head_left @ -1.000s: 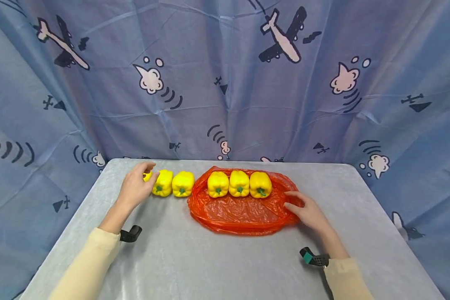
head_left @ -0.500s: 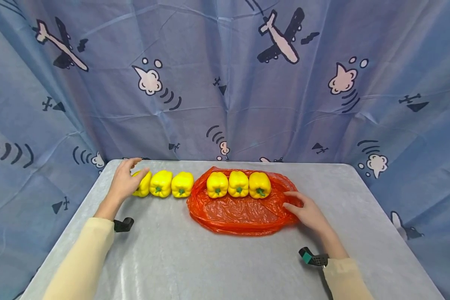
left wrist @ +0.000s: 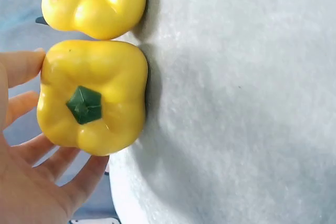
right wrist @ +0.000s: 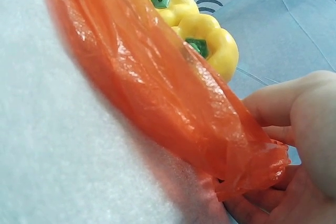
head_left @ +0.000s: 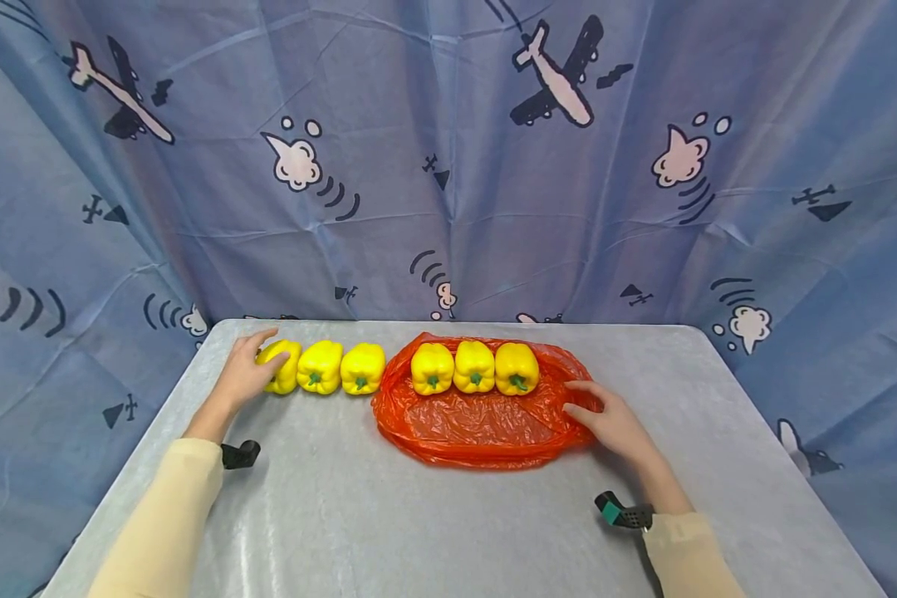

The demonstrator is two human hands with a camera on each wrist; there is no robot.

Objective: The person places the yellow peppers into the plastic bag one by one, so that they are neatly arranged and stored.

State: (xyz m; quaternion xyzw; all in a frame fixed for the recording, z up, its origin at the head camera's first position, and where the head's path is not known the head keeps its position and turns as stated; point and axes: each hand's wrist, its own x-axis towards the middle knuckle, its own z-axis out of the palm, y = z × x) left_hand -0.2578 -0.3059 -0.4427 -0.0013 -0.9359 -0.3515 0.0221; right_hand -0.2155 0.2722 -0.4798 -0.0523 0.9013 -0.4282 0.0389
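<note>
At the left end of a row on the table, my left hand grips the leftmost yellow bell pepper. In the left wrist view, the thumb touches one side of this bell pepper and the fingers curve round the other. Two more yellow bell peppers, one in the middle and one at the right, continue the row. My right hand holds the right rim of a spread red plastic bag. Three yellow bell peppers sit side by side at the back of the bag, stems facing me.
The grey table stretches in front of the bag and the peppers. Behind its back edge hangs a blue curtain printed with planes. A black wrist camera sits on the left wrist, and another camera on the right.
My left hand has moved left from above the row and come down round the leftmost bell pepper. The right hand keeps its place at the bag's rim.
</note>
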